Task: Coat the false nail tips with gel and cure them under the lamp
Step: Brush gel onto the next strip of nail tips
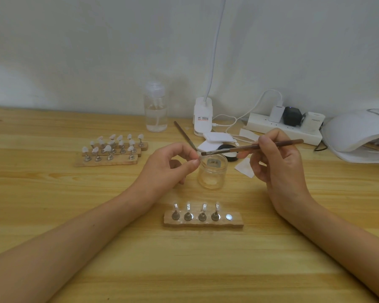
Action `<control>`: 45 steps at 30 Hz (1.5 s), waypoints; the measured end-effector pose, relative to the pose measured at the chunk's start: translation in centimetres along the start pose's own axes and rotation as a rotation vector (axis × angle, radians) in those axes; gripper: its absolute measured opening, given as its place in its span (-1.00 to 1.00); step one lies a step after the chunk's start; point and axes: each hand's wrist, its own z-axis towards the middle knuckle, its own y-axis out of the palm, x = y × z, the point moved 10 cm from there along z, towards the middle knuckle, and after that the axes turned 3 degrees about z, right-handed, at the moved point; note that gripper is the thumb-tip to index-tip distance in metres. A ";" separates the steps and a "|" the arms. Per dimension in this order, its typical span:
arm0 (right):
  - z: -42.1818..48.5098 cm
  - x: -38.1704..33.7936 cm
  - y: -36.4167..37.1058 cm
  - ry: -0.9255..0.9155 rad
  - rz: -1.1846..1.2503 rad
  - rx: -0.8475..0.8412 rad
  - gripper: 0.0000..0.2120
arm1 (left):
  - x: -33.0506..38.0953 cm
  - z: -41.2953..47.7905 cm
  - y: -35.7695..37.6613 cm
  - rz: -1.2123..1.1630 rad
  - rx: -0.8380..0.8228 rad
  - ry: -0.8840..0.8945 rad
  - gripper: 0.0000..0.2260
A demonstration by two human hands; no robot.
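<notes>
The right hand (278, 162) grips a brush (252, 146) in curled fingers, just above the gel jar (212, 171). The brush runs almost level, its bristles pointing left and just beside the left hand (169, 165). That hand pinches what seems a nail tip (197, 158) over the jar's left rim. The wooden holder (236, 221) sits nearer the person than the jar, and the curing lamp (354, 132) is well to the jar's right.

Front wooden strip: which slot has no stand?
The rightmost slot of the front strip: just a bare silver disc; the four to its left carry stands with nail tips.
</notes>
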 end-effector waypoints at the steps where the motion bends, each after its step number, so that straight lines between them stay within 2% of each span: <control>1: -0.1 0.0 0.3 0.001 -0.009 -0.016 -0.77 | 0.0 0.0 0.0 0.002 0.001 -0.001 -0.95; 5: -0.2 -0.1 0.2 0.008 -0.038 -0.005 -0.82 | 0.0 0.0 0.0 0.000 0.004 -0.006 -0.94; 9: -0.2 0.0 -0.1 0.009 -0.074 0.018 -0.71 | -0.1 0.0 0.0 -0.005 0.002 -0.010 -0.95; 13: -0.2 0.2 -0.4 0.006 -0.118 0.027 -0.77 | -0.1 0.0 0.0 -0.005 -0.005 -0.007 -0.94; 20: -0.1 -0.4 -2.5 -0.010 -0.106 0.132 -0.74 | -0.1 0.1 0.0 0.001 0.006 -0.001 -0.91; 24: -0.1 -0.8 -3.6 -0.022 -0.089 0.158 -0.64 | -0.2 0.2 0.1 0.019 0.005 -0.002 -0.90; 28: 0.0 -0.6 -4.9 0.000 -0.096 0.206 -0.68 | -0.3 0.2 0.1 0.027 0.002 -0.005 -0.91; 30: 0.2 -0.8 -4.7 -0.015 -0.059 0.165 -0.68 | -0.3 0.1 0.0 0.027 0.000 -0.005 -0.92; 35: 0.0 -2.7 -1.7 -0.188 -0.122 -0.106 -0.87 | -0.4 0.2 0.1 0.035 0.000 -0.012 -0.92; 45: 0.7 -4.2 -3.4 -0.247 -0.136 -0.091 -0.87 | -0.3 0.1 0.1 0.034 -0.005 -0.004 -0.93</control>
